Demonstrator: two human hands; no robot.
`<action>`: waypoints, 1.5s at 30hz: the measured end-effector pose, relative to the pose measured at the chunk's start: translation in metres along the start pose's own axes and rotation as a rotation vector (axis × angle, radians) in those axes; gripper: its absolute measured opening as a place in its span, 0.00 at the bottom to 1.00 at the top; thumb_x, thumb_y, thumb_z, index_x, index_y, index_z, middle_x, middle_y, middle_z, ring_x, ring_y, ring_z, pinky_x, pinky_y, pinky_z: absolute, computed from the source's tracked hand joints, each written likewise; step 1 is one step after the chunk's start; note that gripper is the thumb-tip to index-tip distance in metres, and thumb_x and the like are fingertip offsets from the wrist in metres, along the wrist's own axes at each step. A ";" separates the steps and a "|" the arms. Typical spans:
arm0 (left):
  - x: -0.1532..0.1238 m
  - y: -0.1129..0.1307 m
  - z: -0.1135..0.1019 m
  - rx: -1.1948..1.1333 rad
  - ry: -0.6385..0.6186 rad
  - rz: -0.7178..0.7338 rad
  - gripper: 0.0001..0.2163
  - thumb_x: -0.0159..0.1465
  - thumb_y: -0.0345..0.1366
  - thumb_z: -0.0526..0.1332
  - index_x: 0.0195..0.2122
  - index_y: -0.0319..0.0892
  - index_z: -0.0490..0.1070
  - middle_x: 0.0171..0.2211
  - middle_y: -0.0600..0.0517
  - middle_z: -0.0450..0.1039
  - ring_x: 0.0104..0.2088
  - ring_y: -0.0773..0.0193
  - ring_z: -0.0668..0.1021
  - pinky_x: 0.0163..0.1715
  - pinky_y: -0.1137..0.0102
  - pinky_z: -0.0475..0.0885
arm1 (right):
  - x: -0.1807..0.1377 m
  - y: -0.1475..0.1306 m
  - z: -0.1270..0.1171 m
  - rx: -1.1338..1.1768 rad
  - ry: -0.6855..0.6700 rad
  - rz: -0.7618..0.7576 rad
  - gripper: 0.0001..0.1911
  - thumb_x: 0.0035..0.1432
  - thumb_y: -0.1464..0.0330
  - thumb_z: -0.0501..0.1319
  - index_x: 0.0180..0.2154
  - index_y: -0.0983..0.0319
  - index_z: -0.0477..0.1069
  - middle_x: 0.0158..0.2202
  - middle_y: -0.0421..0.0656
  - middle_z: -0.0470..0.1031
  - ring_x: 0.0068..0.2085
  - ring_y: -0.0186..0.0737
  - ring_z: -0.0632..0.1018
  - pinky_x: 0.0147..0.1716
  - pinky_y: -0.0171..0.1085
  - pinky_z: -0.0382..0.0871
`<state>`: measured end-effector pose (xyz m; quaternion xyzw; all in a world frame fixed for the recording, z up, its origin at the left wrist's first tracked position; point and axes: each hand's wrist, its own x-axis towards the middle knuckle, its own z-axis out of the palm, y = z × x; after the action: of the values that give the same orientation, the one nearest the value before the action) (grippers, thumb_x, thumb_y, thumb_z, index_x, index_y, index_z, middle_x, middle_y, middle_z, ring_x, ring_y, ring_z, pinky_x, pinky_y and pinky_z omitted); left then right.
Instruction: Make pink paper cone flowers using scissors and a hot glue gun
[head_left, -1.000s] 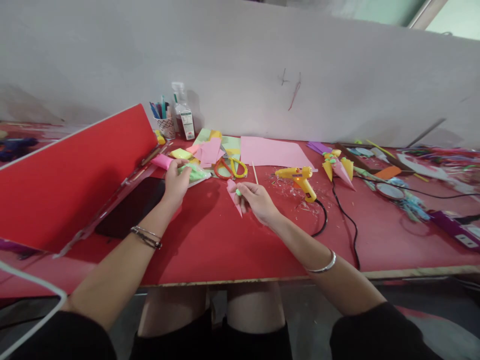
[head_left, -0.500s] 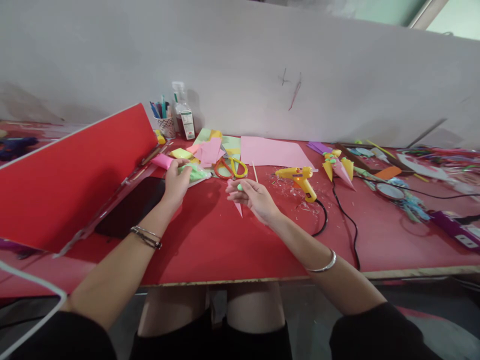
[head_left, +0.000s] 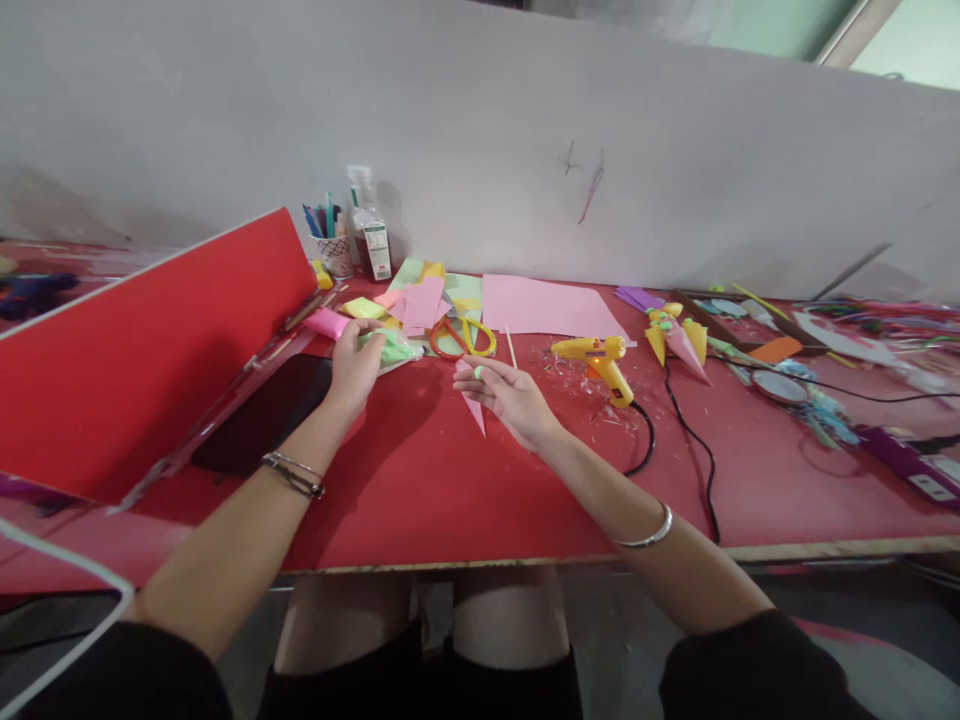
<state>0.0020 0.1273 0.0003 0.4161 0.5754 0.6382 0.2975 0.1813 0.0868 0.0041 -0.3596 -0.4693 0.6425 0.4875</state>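
Observation:
My left hand is closed on a clear plastic bag of light green clay at the middle left of the table. A small light green ball of clay sits between the thumb and fingers of my right hand. Under and just left of these fingers lies a pink paper cone, its tip toward me and its other end partly hidden. Scissors with red and yellow handles rest beyond the hands. A thin wooden stick lies behind my right hand.
To the right stands a yellow glue gun among glue scraps, its black cord trailing. Further right is a paper cone rocket. A red board leans at left beside a dark flat object. Pink paper, a pen cup and a bottle stand behind.
The green ball in my right fingers has shifted very slightly. Both hands are otherwise nearly still, and the left remains on the bag.

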 end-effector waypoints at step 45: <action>-0.004 0.005 0.001 0.000 -0.028 -0.001 0.03 0.47 0.27 0.53 0.22 0.41 0.63 0.20 0.58 0.62 0.22 0.69 0.65 0.24 0.75 0.60 | -0.002 0.000 -0.002 -0.189 0.008 -0.053 0.10 0.43 0.66 0.63 0.20 0.62 0.63 0.16 0.34 0.68 0.16 0.25 0.69 0.19 0.30 0.64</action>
<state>0.0050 0.1232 0.0047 0.4247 0.5712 0.6322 0.3061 0.1837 0.0858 0.0036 -0.3939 -0.5352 0.5808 0.4702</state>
